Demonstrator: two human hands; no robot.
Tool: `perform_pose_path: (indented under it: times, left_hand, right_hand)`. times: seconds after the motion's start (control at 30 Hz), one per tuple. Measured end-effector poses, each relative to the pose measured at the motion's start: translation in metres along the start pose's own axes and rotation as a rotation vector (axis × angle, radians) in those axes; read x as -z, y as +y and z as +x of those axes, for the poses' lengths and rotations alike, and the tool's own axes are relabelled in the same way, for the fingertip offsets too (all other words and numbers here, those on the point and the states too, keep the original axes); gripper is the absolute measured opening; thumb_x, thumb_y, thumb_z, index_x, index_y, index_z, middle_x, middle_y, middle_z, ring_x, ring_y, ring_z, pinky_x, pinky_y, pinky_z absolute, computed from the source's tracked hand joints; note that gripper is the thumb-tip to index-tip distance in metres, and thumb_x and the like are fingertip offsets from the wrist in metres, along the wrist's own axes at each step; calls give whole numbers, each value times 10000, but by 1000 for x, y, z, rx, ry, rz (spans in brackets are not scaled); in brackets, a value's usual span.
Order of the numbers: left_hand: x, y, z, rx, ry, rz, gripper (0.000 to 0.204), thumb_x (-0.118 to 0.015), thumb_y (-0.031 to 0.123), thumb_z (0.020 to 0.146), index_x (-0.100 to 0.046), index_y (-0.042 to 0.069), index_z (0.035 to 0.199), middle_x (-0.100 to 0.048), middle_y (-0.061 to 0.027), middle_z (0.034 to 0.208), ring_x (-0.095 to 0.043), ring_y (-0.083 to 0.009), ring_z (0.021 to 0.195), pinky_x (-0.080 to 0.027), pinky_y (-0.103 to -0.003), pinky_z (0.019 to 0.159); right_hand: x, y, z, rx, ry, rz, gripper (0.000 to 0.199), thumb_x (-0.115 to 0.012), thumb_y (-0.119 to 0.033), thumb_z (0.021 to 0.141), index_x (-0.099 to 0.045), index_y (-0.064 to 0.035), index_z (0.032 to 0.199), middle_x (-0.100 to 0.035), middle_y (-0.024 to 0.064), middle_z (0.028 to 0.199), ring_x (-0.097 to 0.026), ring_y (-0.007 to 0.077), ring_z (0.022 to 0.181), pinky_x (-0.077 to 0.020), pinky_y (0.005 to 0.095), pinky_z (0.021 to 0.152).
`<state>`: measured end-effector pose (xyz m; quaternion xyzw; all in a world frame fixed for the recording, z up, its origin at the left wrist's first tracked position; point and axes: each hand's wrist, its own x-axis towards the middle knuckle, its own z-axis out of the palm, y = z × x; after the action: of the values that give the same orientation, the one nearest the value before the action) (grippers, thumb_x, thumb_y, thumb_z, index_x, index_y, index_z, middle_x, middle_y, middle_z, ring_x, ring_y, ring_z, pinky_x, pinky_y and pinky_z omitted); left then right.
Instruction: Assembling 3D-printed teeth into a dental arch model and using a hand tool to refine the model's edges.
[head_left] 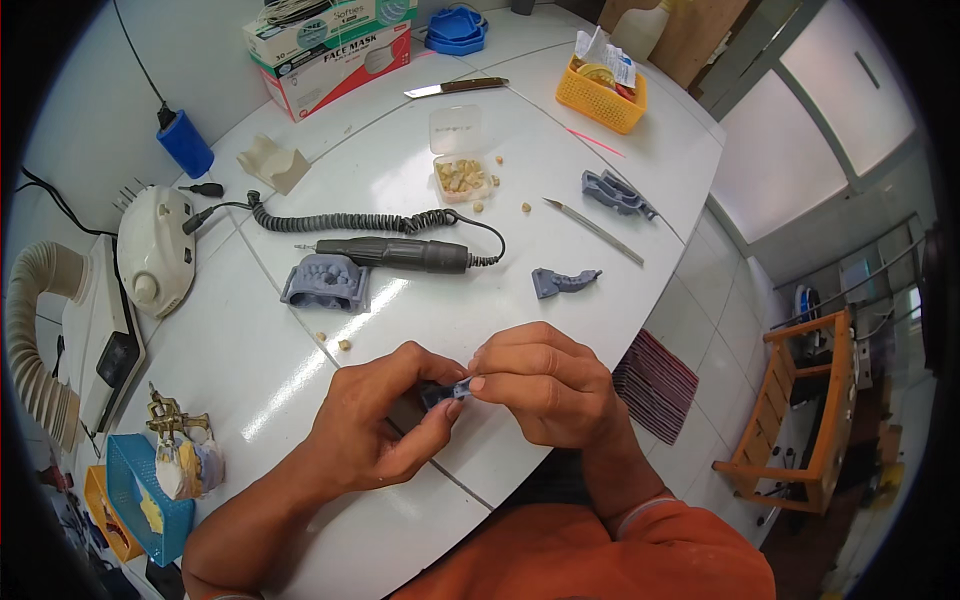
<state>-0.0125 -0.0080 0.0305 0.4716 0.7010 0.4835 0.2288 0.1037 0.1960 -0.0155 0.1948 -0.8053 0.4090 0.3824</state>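
Observation:
Near the table's front edge, my left hand grips a small grey-blue dental model piece between thumb and fingers. My right hand is closed in a pinch at the right end of that same piece; whether a smaller part sits between its fingertips is hidden. Ahead of my right hand lies a curved grey dental model section. Beyond my left hand stands a larger grey dental model, touching a black rotary handpiece. A clear box holds several yellowish artificial teeth, with a few loose around it.
A metal craft knife and another grey model section lie at the right. Farther back are a wooden-handled knife and a yellow basket. On the left stand a white motor unit, a brass articulator and a blue basket.

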Motion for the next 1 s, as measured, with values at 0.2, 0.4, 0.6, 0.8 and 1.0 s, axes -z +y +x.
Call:
perform_pose_path:
  times: [0.2, 0.4, 0.6, 0.8, 1.0]
  left_hand:
    - [-3, -7, 1, -40, -53, -22, 214, -740, 58, 951, -659, -6, 1138, -750, -124, 915, -743, -213, 740, -569, -317, 670]
    - [-5, -16, -3, 95, -39, -198, 330, -723, 50, 994, -587, -11, 1288, -730, -129, 1025, -735, -171, 905, -576, -317, 808]
    - [-1, -8, 3, 124, 1, -423, 642, -666, 47, 1057, -375, 79, 1628, -562, -100, 1266, -668, -179, 1114, -580, -328, 921]
    - [1, -3, 4, 195, 27, -499, 716, -674, 97, 1048, -309, 148, 1662, -562, -99, 1273, -644, -145, 1036, -568, -314, 852]
    - [3, -12, 2, 112, -3, -414, 721, -624, 43, 998, -325, 160, 1644, -606, -104, 1211, -586, -112, 944, -503, -288, 843]
  right_hand:
    - [3, -1, -5, 94, -18, -39, 354, -742, 126, 775, -736, -7, 1103, -733, 88, 1091, -724, 280, 974, -626, 384, 819]
    - [26, -7, 15, 59, -63, -165, 351, -887, -99, 834, -762, -49, 1159, -764, 98, 1140, -747, 268, 1020, -622, 382, 849]
    - [85, 34, 5, -487, 229, -582, 183, -834, -44, 905, -777, -21, 1078, -755, 117, 1007, -722, 300, 901, -582, 376, 786]
    - [89, 68, -14, -552, 150, -791, 196, -807, -13, 892, -821, -10, 1087, -752, 134, 995, -692, 313, 959, -571, 408, 861]
    - [83, 66, -4, -690, 165, -682, 226, -762, 43, 902, -822, 5, 1118, -743, 148, 981, -702, 310, 895, -583, 389, 835]
